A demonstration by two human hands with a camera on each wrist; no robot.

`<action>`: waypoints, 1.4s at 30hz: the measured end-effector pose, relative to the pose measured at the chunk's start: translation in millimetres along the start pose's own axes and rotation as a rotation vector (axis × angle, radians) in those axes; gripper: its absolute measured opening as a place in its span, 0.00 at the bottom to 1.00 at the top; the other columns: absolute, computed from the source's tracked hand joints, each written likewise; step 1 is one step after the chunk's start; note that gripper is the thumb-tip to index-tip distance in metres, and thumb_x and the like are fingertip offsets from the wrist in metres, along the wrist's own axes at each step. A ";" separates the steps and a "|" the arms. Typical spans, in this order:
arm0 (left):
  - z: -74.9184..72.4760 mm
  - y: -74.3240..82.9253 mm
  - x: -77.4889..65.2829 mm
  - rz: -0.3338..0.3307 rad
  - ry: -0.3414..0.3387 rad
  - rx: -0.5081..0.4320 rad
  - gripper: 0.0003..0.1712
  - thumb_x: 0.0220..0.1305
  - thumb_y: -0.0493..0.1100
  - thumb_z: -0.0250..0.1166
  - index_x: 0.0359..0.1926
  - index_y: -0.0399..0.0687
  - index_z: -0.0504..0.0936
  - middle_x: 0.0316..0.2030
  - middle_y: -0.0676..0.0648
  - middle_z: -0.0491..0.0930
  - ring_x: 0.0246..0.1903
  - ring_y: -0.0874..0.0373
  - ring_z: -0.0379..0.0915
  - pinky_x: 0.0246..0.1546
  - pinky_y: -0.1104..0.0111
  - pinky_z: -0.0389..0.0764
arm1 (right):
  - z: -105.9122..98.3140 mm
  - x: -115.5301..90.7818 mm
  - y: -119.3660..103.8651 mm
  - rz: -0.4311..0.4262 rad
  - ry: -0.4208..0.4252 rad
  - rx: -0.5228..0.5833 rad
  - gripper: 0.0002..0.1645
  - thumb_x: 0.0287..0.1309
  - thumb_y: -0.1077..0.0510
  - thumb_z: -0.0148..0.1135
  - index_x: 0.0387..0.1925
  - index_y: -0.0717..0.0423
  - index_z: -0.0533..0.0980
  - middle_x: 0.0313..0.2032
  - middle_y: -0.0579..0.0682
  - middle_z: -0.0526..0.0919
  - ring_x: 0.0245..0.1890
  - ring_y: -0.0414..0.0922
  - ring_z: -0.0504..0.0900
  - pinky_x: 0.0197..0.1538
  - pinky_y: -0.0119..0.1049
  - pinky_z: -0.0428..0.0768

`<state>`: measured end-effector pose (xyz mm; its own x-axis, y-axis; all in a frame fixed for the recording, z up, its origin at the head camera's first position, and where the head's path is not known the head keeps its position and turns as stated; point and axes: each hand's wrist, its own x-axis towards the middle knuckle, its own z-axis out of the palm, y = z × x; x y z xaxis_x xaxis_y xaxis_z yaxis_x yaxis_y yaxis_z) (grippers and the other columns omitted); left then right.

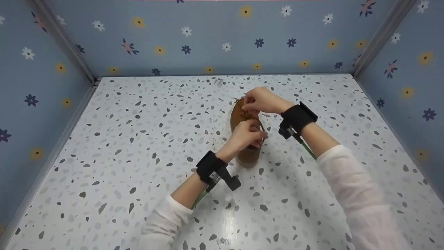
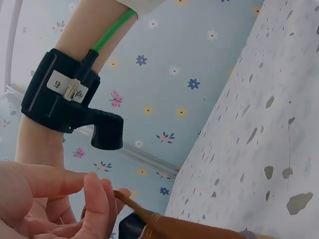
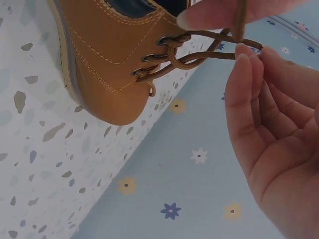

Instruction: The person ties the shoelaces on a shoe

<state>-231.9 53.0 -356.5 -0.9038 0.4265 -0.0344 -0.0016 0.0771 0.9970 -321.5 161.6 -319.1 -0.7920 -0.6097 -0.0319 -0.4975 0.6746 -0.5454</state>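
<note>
A tan leather shoe [image 1: 248, 159] with brown laces sits on the speckled surface, its toe toward the back wall. My right hand [image 1: 265, 100] is over the toe end. In the right wrist view, its thumb and fingertips pinch a doubled stretch of shoelace [image 3: 214, 55] drawn out from the eyelets [image 3: 149, 58]. My left hand [image 1: 245, 136] is over the shoe's opening, thumb and forefinger closed together on another length of the shoelace. One left finger [image 3: 279, 7] crosses the top of the right wrist view beside a hanging piece of lace. The left palm hides part of the shoe.
The white speckled tabletop [image 1: 156, 139] spreads around the shoe. Blue flowered panels [image 1: 208, 34] enclose the back and both sides. Black camera bands [image 1: 210, 166] are on both wrists, with green cables along the forearms.
</note>
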 end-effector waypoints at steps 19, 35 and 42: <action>-8.4 3.5 -9.2 0.170 0.006 0.234 0.08 0.42 0.35 0.53 0.27 0.37 0.71 0.16 0.42 0.71 0.14 0.53 0.66 0.13 0.69 0.67 | 1.5 -0.3 3.1 0.008 0.010 -0.031 0.10 0.38 0.52 0.50 0.19 0.55 0.70 0.16 0.50 0.71 0.15 0.44 0.70 0.17 0.30 0.66; -59.6 -29.5 23.5 0.092 0.337 0.305 0.14 0.34 0.43 0.60 0.26 0.41 0.70 0.18 0.49 0.69 0.15 0.55 0.66 0.12 0.71 0.67 | 0.9 -1.0 2.6 0.026 -0.003 -0.007 0.11 0.38 0.52 0.51 0.19 0.57 0.70 0.16 0.53 0.71 0.13 0.41 0.68 0.17 0.30 0.66; -58.5 -32.6 29.6 0.099 0.310 0.341 0.19 0.35 0.45 0.59 0.31 0.40 0.70 0.22 0.49 0.69 0.17 0.61 0.65 0.13 0.73 0.67 | 1.0 -1.0 3.5 0.033 0.001 -0.002 0.11 0.37 0.52 0.51 0.19 0.56 0.70 0.17 0.52 0.71 0.15 0.44 0.69 0.17 0.31 0.66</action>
<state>-283.6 10.4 -385.9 -0.9779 0.1612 0.1333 0.1843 0.3633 0.9133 -322.1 164.1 -321.8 -0.8085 -0.5865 -0.0488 -0.4718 0.6954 -0.5421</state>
